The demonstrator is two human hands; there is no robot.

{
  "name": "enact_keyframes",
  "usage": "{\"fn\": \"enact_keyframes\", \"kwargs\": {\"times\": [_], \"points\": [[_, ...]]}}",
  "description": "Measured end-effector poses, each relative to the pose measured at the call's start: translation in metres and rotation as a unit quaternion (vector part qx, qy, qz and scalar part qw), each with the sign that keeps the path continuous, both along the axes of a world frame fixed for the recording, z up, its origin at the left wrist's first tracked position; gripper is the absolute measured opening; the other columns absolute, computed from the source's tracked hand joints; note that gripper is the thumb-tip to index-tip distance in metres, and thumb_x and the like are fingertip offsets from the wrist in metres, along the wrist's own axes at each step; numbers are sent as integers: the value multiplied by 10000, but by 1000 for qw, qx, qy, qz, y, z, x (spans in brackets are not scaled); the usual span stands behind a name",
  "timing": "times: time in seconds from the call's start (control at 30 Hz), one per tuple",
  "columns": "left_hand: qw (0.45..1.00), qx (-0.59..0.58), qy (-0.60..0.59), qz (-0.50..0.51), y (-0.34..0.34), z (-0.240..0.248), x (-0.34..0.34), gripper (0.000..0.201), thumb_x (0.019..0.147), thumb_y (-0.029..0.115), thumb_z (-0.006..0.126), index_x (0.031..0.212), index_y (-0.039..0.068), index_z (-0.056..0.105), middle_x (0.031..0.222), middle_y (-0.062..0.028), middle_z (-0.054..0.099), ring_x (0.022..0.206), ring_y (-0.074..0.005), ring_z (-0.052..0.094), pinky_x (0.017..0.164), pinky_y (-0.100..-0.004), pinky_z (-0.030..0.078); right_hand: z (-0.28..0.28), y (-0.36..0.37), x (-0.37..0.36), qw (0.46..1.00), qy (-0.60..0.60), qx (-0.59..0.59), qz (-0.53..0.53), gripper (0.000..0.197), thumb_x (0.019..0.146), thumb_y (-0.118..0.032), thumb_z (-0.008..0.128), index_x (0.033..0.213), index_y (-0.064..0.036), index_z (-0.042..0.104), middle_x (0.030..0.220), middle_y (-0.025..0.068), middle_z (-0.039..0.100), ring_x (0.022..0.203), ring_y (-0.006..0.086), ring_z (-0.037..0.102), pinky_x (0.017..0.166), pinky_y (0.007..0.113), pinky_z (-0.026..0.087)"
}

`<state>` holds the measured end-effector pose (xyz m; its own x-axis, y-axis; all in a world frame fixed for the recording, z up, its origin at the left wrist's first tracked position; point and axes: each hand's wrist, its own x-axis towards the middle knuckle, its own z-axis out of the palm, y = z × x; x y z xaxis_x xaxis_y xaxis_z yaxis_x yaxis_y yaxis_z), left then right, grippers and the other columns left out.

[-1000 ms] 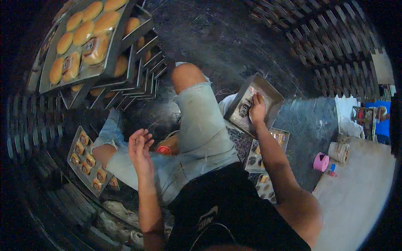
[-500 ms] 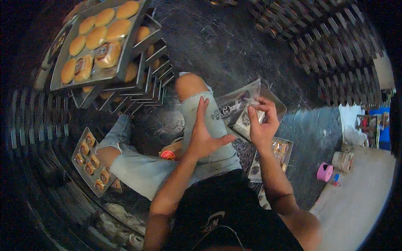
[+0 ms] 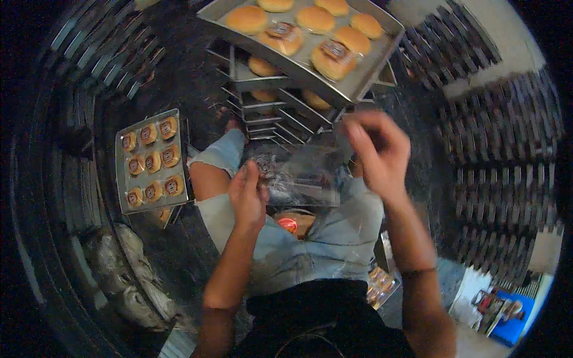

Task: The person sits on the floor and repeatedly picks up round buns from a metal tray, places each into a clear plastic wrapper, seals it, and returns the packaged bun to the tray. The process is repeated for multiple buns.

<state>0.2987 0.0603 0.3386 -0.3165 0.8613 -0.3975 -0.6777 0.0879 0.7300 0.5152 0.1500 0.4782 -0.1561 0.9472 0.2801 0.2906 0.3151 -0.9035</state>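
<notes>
A stack of metal trays (image 3: 262, 85) rose over a dark floor (image 3: 185, 65); its top tray (image 3: 375, 56) held round golden buns (image 3: 315, 20), two of them wrapped and labelled. At left, a lower tray (image 3: 123, 173) carried nine wrapped buns (image 3: 153, 161) in three rows.

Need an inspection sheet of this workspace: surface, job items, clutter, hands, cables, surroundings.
Surface: dark floor; stacked metal trays in front, top tray tilted in view.
Job items: clear bag between the hands; plain buns and wrapped ones on the top tray; nine wrapped buns on the left tray.
Clutter: pale crumpled sacks, lower left.
Left hand: grips the bag.
Right hand: blurred, grip unclear.
Cables: nothing seen for certain.
Surroundings: dark stacks, right.
</notes>
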Motion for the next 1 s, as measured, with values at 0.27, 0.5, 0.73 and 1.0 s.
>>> {"fn": "enact_keyframes", "kwargs": {"times": [0.27, 0.5, 0.73, 1.0], "points": [[973, 28, -182, 135, -32, -31, -68, 252, 1073, 350, 599, 1155, 117, 650, 978, 13, 669, 774, -76, 603, 631, -230, 447, -26, 341, -176, 910, -368, 157, 111, 618, 925, -500, 702, 1329, -34, 657, 1293, 172, 700, 1160, 314, 685, 999, 415, 531], [976, -30, 42, 209, -30, -38, -87, 382, 1093, 415, 534, 1157, 62, 665, 969, -12, 669, 683, -63, 549, 565, -215, 422, -2, 307, -215, 890, -447, 89, 25, 730, 819, -484, 819, 1308, 25, 634, 1189, 187, 723, 1080, 293, 711, 961, 379, 554], [982, -42, -11, 186, -15, -6, -100, 408, 1099, 426, 523, 1081, 36, 643, 877, -22, 647, 593, -69, 488, 490, -219, 348, 28, 221, -163, 956, 14, 292, 37, 685, 759, -398, 910, 1232, 25, 654, 1160, 170, 730, 1046, 290, 731, 916, 413, 585], [957, -8, 282, 75, -31, 3, -40, 314, 1054, 224, 643, 853, -14, 682, 687, 39, 571, 599, -56, 471, 543, -242, 350, -56, -46, 0, 915, 272, -298, 27, 540, 881, -220, 850, 1311, -18, 593, 1146, 49, 704, 1064, 161, 666, 959, 335, 539]]}}
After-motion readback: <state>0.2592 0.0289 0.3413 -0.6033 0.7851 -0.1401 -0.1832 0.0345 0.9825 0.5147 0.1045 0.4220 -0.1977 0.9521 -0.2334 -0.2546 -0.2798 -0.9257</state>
